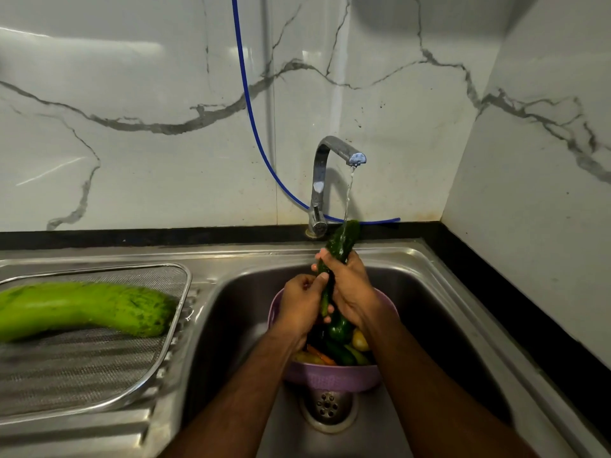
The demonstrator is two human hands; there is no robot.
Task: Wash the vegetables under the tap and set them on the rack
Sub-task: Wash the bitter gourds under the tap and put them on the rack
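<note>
Head view, looking down into a steel sink [429, 292] set in a black-edged tabletop [496, 276], marble-patterned wall behind.

Both hands raised over the basin, wrapped around one dark green cucumber [344, 241]. Right hand [352, 292] closed round the cucumber's middle, fingers curled over its upper part, thumb side facing the camera. Left hand [302, 300] closed on the lower part, thumb and fingertips pressed against the skin just beside the right hand. Cucumber tilted, top end up and to the right, directly under the tap [330, 173]. Water [348, 196] running in a thin stream from the spout and striking the cucumber's upper end.

Below the hands, a purple colander [330, 378] resting in the basin, just above the drain [327, 406]. Inside it more vegetables [340, 348]: green ones, something yellow at the right, something orange at the left; exact kinds hard to tell in the shadow.

To the left, on the ribbed drainboard, a mesh rack [99, 358] with a metal rim. Lying across it, a long pale green gourd [82, 309], curved, its left end cut off by the frame edge.

Against the wall, a blue hose [251, 120] hanging down and passing behind the tap's base.
</note>
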